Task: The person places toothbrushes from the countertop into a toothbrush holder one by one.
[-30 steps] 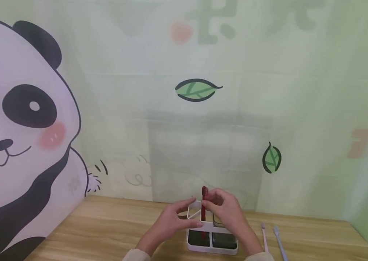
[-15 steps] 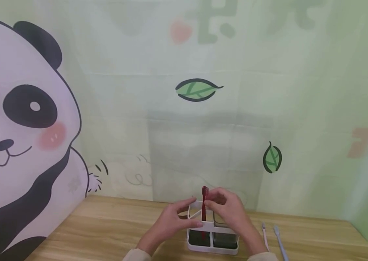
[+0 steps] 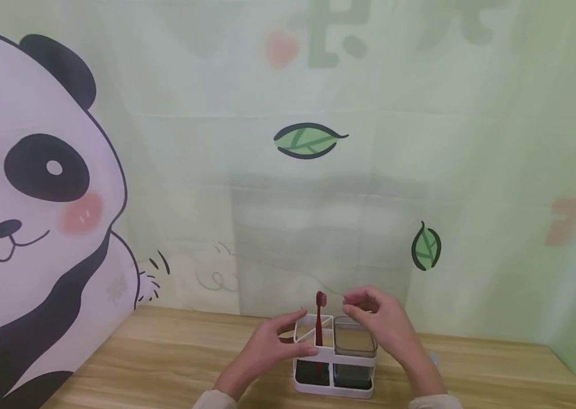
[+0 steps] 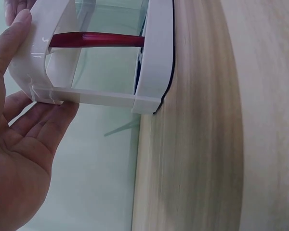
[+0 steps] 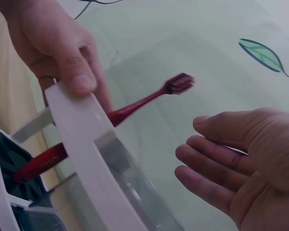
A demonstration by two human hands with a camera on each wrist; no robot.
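A white toothbrush holder (image 3: 326, 357) with a divided top and a dark base stands on the table. My left hand (image 3: 271, 343) grips its upper frame from the left, thumb on the front and fingers round the side, as the left wrist view shows. The red toothbrush (image 3: 319, 326) stands in a left-hand slot, bristles up, its handle end down at the dark base (image 5: 24, 166). Above and right of the holder, my right hand (image 3: 382, 318) is apart from the brush with loosely bent fingers (image 5: 207, 166) and holds nothing. A clear cup (image 3: 355, 341) sits in the right-hand slot.
The head of a blue toothbrush (image 3: 434, 359) shows past my right forearm, which hides the rest of it. The wooden table (image 3: 165, 358) meets a pale green printed cloth (image 3: 191, 170) behind, with a large panda (image 3: 48, 227) at left.
My right hand has let go of the red toothbrush and moved right, uncovering the clear cup. Its forearm now covers the pink toothbrush and most of the blue one. My left hand stays put.
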